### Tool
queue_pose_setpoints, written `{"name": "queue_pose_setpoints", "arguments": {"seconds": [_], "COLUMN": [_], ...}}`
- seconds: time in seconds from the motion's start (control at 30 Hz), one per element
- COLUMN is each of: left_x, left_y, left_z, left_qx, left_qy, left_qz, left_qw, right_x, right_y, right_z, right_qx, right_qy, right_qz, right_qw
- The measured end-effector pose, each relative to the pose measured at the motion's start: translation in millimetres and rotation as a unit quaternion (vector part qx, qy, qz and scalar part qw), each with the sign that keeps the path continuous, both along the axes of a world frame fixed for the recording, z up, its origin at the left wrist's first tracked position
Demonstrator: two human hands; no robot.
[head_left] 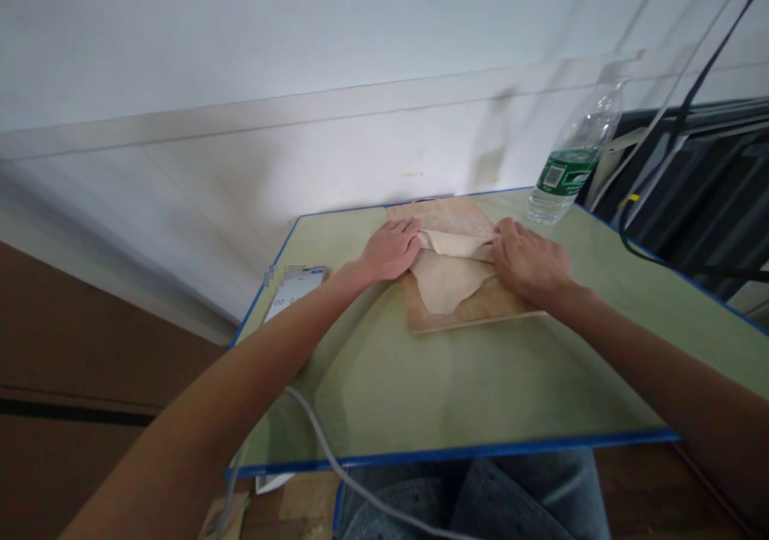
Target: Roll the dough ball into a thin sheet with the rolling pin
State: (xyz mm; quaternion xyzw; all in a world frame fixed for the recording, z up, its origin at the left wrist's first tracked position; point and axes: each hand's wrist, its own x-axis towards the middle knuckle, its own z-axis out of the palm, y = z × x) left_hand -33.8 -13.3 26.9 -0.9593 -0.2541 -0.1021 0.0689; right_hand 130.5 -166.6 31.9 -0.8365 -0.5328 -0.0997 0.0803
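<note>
A pale, flat sheet of dough [448, 286] lies on a wooden board [424, 320], its far part rolled into a thick band across the board. My left hand [390, 249] is closed at the left end of this roll, fingers pointing away and to the right. At the opposite end, my right hand [532, 259] is closed over the roll with its fingers bent. Whether a rolling pin is inside the roll is hidden by the dough and my hands. A whitish, floury-looking patch covers the board behind the roll.
The light green table [456, 396] has a blue edge and stands against a white wall. A clear plastic bottle [577, 155] with a green label is at back right, near dark cables [678, 131]. A phone [297, 290] lies left, and a pale cable [318, 436] crosses the front edge.
</note>
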Motion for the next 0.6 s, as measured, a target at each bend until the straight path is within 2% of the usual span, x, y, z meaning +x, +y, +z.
{"name": "queue_pose_setpoints", "arguments": {"seconds": [0.33,0.47,0.6], "left_x": [20,26,35], "left_y": [25,33,37], "left_z": [-3.2,-1.9,0.5], "left_qx": [-0.071,-0.101,-0.096], "left_qy": [-0.021,-0.024,-0.012], "left_qz": [-0.004,0.001,-0.001], "left_qw": [0.997,0.995,0.995], "right_x": [21,37,54], "right_y": [21,29,42], "right_z": [4,-3,-11], "right_qx": [-0.046,-0.03,-0.029], "right_qy": [0.063,0.071,0.079], "right_qz": [0.004,0.041,0.058], "right_qw": [0.997,0.996,0.995]}}
